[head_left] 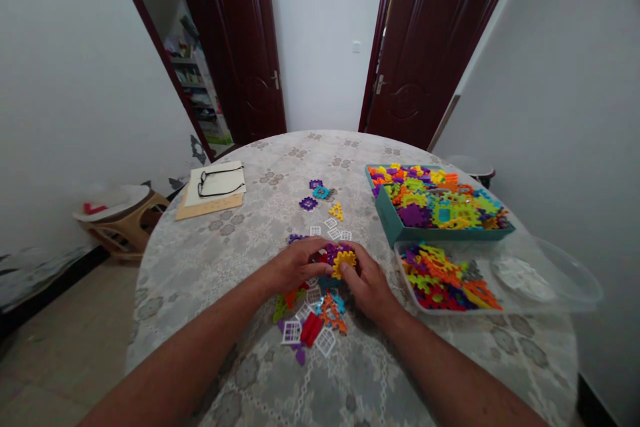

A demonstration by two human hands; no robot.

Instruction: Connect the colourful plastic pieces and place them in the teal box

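On the tablecloth (175, 267): at left, eyeglasses (215, 195) on paper (225, 183); at right, box (453, 235) behind plastic tub (450, 312); between, loose lattice window pieces (291, 332).

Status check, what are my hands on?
Left hand and right hand together on yellow gear piece and purple piece. White window pieces scattered close by.
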